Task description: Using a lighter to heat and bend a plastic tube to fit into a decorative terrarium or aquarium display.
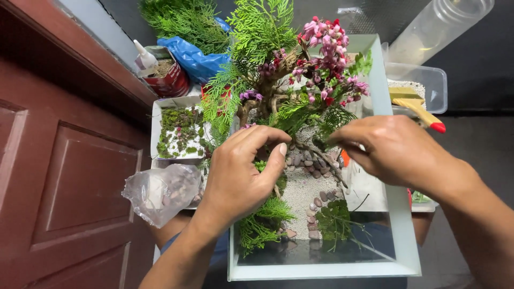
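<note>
Inside the glass tank (399, 214), gravel path and greenery laid, my left hand (241, 171) and right hand (396, 150) pinched the miniature tree's twig (316, 152); tree's seating unfinished, I judged.

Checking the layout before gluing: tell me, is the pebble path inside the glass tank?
Yes, the pebble path runs over pale sand inside the glass tank.

red carton (170, 80), blue bag (194, 58) behind; clear, perhaps pebble-filled, bag (160, 191) left.
</note>
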